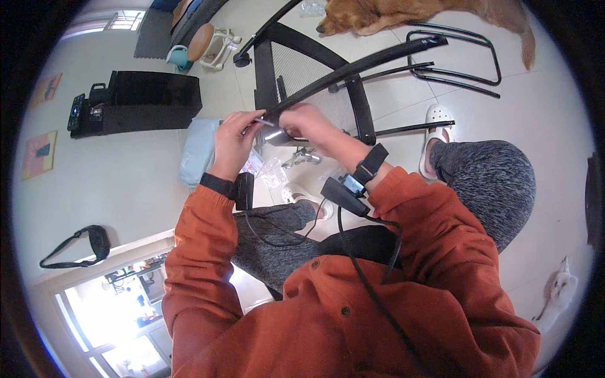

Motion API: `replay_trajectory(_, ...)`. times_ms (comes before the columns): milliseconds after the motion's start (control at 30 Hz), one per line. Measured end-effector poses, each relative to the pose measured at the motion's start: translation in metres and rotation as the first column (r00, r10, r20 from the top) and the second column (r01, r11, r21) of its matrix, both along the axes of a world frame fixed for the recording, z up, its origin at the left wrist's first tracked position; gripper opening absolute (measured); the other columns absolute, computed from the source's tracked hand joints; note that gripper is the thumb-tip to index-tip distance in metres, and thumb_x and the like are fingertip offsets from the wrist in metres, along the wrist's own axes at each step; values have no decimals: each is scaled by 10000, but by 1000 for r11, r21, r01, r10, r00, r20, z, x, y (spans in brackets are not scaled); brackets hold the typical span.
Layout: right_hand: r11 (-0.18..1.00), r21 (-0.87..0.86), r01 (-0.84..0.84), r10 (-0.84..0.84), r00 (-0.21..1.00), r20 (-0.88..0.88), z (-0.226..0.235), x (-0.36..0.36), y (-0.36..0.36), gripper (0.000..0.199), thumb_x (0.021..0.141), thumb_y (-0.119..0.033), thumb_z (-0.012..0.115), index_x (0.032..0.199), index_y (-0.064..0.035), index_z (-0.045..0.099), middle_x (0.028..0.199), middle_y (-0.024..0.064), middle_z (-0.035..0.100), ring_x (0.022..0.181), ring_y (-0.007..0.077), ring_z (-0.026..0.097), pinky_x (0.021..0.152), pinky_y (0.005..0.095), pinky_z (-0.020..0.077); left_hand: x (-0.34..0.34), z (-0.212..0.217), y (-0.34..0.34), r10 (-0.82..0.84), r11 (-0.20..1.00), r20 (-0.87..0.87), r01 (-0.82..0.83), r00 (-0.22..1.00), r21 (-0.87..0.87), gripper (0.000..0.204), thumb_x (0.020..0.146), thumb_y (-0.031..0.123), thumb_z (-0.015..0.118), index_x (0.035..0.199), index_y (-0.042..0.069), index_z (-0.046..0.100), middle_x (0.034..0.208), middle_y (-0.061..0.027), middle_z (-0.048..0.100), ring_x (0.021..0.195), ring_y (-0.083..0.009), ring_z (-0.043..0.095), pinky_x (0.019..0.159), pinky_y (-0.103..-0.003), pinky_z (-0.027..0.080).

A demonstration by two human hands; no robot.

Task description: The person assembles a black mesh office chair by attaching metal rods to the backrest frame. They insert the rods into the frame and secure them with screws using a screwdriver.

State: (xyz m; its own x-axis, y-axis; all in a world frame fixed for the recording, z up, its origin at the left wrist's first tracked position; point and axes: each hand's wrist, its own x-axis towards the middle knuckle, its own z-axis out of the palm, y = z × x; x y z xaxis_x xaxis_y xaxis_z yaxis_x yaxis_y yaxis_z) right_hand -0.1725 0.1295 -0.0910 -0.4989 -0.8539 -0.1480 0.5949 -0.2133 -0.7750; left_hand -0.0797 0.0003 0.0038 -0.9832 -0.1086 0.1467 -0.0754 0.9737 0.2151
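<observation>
A person in a rust-orange jacket works with both hands at a black mesh chair (304, 63), whose parts lie before them on pale floor tiles. The thin silver rod (265, 121) is at the near end of the chair's long black bar (359, 68). The left hand (233, 140) pinches this rod between thumb and fingers. The right hand (305, 125), fingers curled, is just beside it against the same bar end; whether it grips the bar or something small cannot be told.

Left of the chair sits a pale blue bag (200, 154), its contents hidden. Farther left of the chair is a glossy black unit (154, 101), with a dark remote control (76, 112) at its far-left end. Beyond the chair's upper left stands a teal container (179, 57), beside a round wooden-topped stool (201, 41); what is inside the container cannot be made out. On the near side of the chair lies crumpled clear plastic packaging (273, 174), its contents unclear. Beyond the chair, to the upper right, a golden-brown dog (394, 14) lies on the floor.
</observation>
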Motion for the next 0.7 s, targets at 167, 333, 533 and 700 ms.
replay_trajectory(167,1000,1,-3,3,952,307,26,-5,4,344,808,-399,588,709,-71,562,643,-8,509,525,86,456,457,211,347,-2,3,-1,-76,997,-39,75,996,-13,249,722,60,650,970,88,645,812,-91,625,765,-271,579,651,-345,462)
replay_trajectory(333,985,173,10,-43,981,189,41,-3,4,228,837,-294,537,763,-78,552,690,-18,487,553,58,436,489,190,354,2,14,-1,-46,999,-20,46,999,12,232,735,81,645,967,92,647,801,-87,621,758,-272,573,672,-365,453)
replay_trajectory(533,980,194,37,-75,979,191,63,2,11,248,819,-301,572,782,-56,557,719,-7,504,599,70,461,535,200,384,10,19,2,-14,998,-89,20,996,64,249,733,82,653,981,101,650,866,-82,640,801,-264,588,711,-349,463)
replay_trajectory(700,979,206,13,-52,981,186,70,5,13,261,810,-308,585,801,-48,558,741,8,510,636,90,475,567,212,400,14,18,10,81,980,-130,-55,988,192,351,729,44,658,1073,99,619,994,-115,631,822,-231,609,728,-291,483)
